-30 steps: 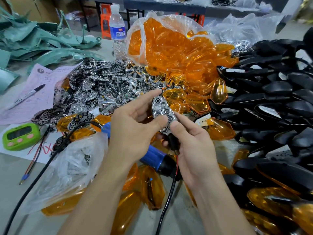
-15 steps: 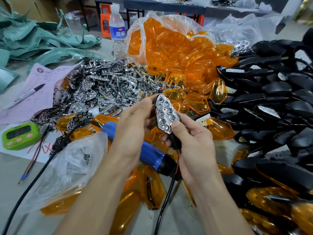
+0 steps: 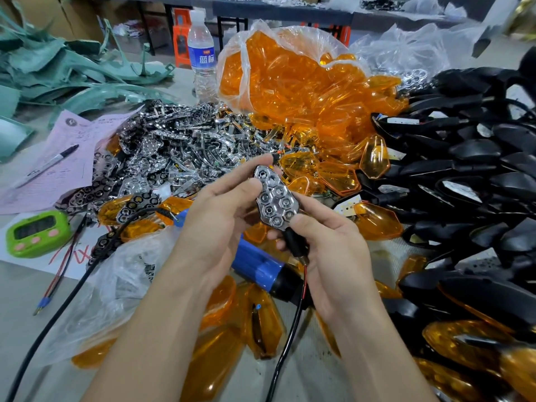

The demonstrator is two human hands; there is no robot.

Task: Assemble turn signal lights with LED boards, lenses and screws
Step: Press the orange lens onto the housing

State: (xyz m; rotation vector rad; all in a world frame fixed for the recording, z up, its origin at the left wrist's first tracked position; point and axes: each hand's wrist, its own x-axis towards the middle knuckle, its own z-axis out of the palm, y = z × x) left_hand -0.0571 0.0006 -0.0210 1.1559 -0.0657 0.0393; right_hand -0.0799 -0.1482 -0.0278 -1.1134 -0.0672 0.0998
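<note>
Mid-desk, held above the clutter: one turn signal light [image 3: 285,236], black stem down, chrome honeycomb reflector [image 3: 276,200] facing up and tilted toward the far edge.

Left hand [image 3: 220,219]: fingers [image 3: 246,169] curled round the far end of the reflector, thumb on its left edge, pinching it.

Right hand [image 3: 330,256]: thumb pressed on the reflector's near end, the other fingers wrapped round the black stem. A red and black wire [image 3: 290,329] hangs from the stem toward the near edge.

Under the hands a blue screwdriver [image 3: 255,266] lies on loose orange lenses [image 3: 261,329].

Toward the far edge: a clear bag of orange lenses [image 3: 290,76], open at the top, with a water bottle [image 3: 203,59] upright just left of it.

Left of centre: a heap of chrome reflectors [image 3: 174,149] (some touching the bag's spill).

Right side: piled black housings [image 3: 464,175].

Left edge of the desk [image 3: 17,300]: a green timer [image 3: 37,233], and beyond it pink paper [image 3: 81,158] with a pen [image 3: 46,166] lying on it.
</note>
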